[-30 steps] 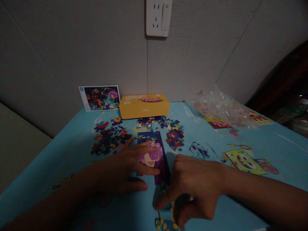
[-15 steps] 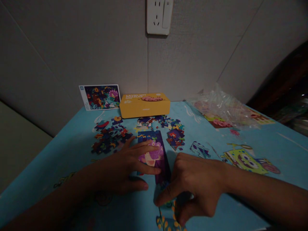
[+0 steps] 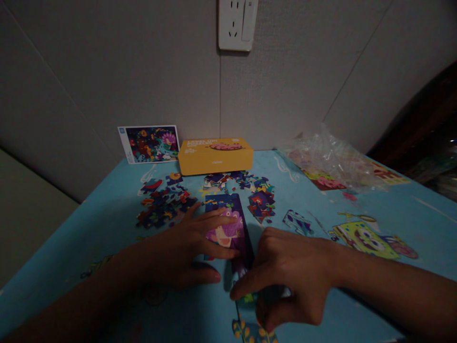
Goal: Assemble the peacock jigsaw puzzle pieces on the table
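A partly joined jigsaw puzzle (image 3: 233, 233) with a purple creature lies in front of me. Flat across it rests my left hand (image 3: 203, 236), fingers spread over the pink and purple part. My right hand (image 3: 289, 276) is at the puzzle's lower right edge, its index finger and thumb around a dark puzzle piece (image 3: 249, 299) with a green patch; the other fingers are curled, and most of this piece is hidden. Below it lies a section with yellow leaves (image 3: 255, 331).
Loose puzzle pieces (image 3: 166, 205) lie in a pile on the left, with joined clusters (image 3: 262, 205) farther right. Behind stand a yellow puzzle box (image 3: 216, 162) and a picture card (image 3: 152, 145). A clear plastic bag (image 3: 332, 152) lies at the back right of the blue patterned tablecloth (image 3: 107, 205).
My right index finger and thumb have shifted slightly, and more of the green patch shows between them. The left hand stays in place on the puzzle.
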Demonstrator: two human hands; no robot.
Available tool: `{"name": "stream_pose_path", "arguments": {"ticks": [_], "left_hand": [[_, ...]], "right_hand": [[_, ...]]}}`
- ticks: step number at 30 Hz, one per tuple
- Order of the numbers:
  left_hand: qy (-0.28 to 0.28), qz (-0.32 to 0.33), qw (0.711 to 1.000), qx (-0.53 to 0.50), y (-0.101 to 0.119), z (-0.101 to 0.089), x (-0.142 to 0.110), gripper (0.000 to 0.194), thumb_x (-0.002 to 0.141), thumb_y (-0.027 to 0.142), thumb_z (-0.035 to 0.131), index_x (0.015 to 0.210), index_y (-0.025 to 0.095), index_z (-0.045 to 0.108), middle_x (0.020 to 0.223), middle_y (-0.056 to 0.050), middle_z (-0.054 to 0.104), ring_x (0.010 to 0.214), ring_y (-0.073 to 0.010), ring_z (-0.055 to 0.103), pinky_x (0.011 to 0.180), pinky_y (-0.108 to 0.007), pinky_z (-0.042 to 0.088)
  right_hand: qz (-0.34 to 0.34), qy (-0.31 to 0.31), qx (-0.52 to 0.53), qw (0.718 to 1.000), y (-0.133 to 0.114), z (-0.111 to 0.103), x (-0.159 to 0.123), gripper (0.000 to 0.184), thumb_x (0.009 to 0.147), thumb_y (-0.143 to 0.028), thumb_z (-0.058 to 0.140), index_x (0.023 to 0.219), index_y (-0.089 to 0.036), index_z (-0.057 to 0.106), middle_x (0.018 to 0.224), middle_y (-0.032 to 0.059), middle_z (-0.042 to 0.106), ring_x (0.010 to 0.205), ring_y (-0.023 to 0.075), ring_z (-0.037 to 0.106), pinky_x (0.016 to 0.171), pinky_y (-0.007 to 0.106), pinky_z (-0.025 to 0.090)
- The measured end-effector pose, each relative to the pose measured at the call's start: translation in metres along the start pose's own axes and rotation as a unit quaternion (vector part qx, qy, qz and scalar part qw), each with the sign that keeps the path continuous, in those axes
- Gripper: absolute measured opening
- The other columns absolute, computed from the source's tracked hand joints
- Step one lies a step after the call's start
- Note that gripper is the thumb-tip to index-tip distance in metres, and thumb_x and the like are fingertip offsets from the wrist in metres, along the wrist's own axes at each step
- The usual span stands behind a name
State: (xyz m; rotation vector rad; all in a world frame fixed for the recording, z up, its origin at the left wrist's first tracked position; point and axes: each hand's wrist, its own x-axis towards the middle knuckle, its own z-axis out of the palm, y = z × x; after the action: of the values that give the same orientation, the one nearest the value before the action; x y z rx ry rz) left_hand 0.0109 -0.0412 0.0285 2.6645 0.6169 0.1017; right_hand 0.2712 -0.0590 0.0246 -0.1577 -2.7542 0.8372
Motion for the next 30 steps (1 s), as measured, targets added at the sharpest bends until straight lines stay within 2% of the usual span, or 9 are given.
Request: {"name": "stream_pose_path", "arguments": {"ticks": [5,10,14,18,24,30], "left_hand": [[-0.012,-0.002,1.0,0.0,0.003,-0.001,0.0,0.039,0.09,0.055,0.063,0.126,0.04,0.065,0.163,-0.004,0.028,0.148,-0.0371,0.028,0.12,-0.062,-0.002],[-0.014,-0.013,1.0,-0.009,0.003,-0.002,0.0,0.042,0.09,0.058,0.061,0.127,0.04,0.065,0.163,-0.004,0.029,0.149,-0.0368,0.026,0.12,-0.062,-0.001],[-0.008,-0.006,1.0,-0.015,0.002,-0.002,0.0,0.045,0.09,0.056,0.063,0.132,0.041,0.062,0.162,-0.005,0.029,0.149,-0.0372,0.026,0.119,-0.064,-0.002],[-0.001,0.001,1.0,-0.02,0.002,-0.003,0.0,0.045,0.089,0.054,0.064,0.132,0.04,0.062,0.162,-0.005,0.03,0.148,-0.0373,0.027,0.12,-0.064,-0.001],[-0.002,-0.001,1.0,-0.016,0.001,-0.002,0.0,0.049,0.087,0.054,0.068,0.133,0.041,0.061,0.162,-0.004,0.03,0.148,-0.0376,0.028,0.12,-0.063,0.0],[-0.016,-0.011,1.0,-0.01,0.002,-0.003,0.0,0.048,0.089,0.056,0.064,0.134,0.041,0.06,0.164,-0.004,0.027,0.149,-0.0358,0.025,0.122,-0.06,0.007]], "right_hand": [[0.007,0.071,-0.027,0.997,0.0,0.005,-0.002,0.016,0.092,-0.031,0.062,0.09,-0.018,0.072,0.06,-0.0027,0.066,0.047,0.0103,0.054,0.045,0.023,0.034],[-0.006,0.054,-0.013,0.998,0.0,0.006,-0.003,0.008,0.084,-0.023,0.065,0.081,-0.018,0.07,0.06,-0.003,0.067,0.049,0.0095,0.055,0.047,0.023,0.036],[-0.06,0.023,0.014,0.998,0.001,0.01,-0.005,0.01,0.08,-0.022,0.069,0.071,-0.017,0.068,0.055,-0.0041,0.065,0.049,0.008,0.054,0.043,0.025,0.03],[-0.085,0.035,0.02,0.996,-0.001,0.015,-0.005,0.022,0.088,-0.026,0.066,0.068,-0.017,0.066,0.054,-0.0044,0.065,0.049,0.0071,0.054,0.042,0.027,0.027],[-0.092,0.051,0.003,0.994,-0.003,0.016,-0.003,0.034,0.098,-0.031,0.055,0.07,-0.017,0.067,0.052,-0.005,0.063,0.048,0.0069,0.052,0.042,0.027,0.027],[-0.082,0.04,-0.006,0.996,-0.002,0.014,-0.003,0.034,0.098,-0.034,0.058,0.069,-0.017,0.066,0.052,-0.0051,0.063,0.047,0.007,0.05,0.042,0.027,0.026]]}}
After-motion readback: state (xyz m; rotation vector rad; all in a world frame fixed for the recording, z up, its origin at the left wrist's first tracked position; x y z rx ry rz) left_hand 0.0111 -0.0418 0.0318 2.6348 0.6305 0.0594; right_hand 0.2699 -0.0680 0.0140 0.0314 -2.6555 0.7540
